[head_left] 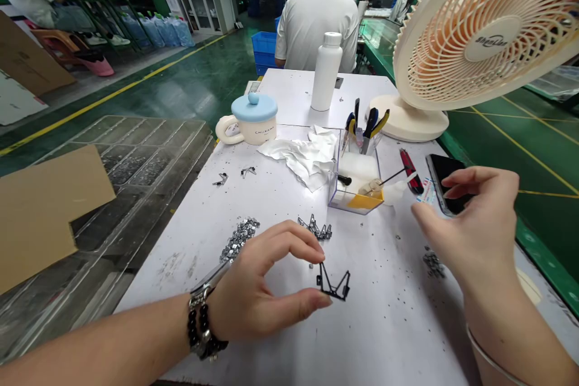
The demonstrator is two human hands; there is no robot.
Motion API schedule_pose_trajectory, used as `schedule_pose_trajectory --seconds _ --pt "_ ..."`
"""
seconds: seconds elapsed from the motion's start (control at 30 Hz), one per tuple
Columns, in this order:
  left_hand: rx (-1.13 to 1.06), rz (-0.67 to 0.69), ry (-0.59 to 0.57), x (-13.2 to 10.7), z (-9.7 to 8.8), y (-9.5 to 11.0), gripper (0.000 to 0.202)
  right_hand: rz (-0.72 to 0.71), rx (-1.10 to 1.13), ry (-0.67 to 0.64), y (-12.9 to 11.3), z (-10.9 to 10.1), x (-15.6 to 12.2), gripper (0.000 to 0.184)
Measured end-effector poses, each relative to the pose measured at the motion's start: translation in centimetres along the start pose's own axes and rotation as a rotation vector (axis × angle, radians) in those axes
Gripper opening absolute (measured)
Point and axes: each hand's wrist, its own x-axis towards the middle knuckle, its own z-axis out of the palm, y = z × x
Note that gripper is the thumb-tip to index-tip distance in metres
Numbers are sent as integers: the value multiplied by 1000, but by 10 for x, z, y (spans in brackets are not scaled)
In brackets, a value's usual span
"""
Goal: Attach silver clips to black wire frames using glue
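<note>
My left hand [266,283] pinches a small black angular plastic frame [333,289] between thumb and index finger, above the white table. A slim metallic strip [212,277] shows behind the left wrist; its kind is unclear. Beyond that hand are a heap of small silver metal clips [239,238] and a cluster of similar black frames [315,228]. My right hand [474,229] is raised at the right, thumb and fingers apart, nothing seen between them. Below it lies a small pile of dark metal pieces [433,263]. A smartphone [446,178] lies partly hidden behind its fingers.
A clear box [355,202] holds pliers and other items, beside crumpled tissue [312,154]. Further back stand a lidded mug [256,123], a white bottle [326,72] and a fan [488,36]. Clear trays [136,132] and cardboard [49,211] flank the left edge. A person [316,21] sits ahead.
</note>
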Motion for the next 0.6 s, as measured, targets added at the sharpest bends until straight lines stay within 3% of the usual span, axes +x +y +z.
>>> schedule_pose_trajectory --seconds 0.07,0.17,0.3,0.37,0.43,0.6 --pt "0 -1 -1 0 0 1 27 -21 45 10 -3 0 -2 42" --pt "4 0 2 1 0 2 26 62 62 -3 5 5 3 48" --pt "11 -9 -8 2 -1 1 25 190 21 -217 28 17 12 75" --pt "16 -17 -15 1 -1 0 26 207 -13 -351 37 22 14 66" --pt "20 -21 -22 0 -1 -1 26 198 -22 -422 42 27 14 44" --pt "30 -10 -34 -2 -2 -4 27 171 91 -383 44 36 13 31"
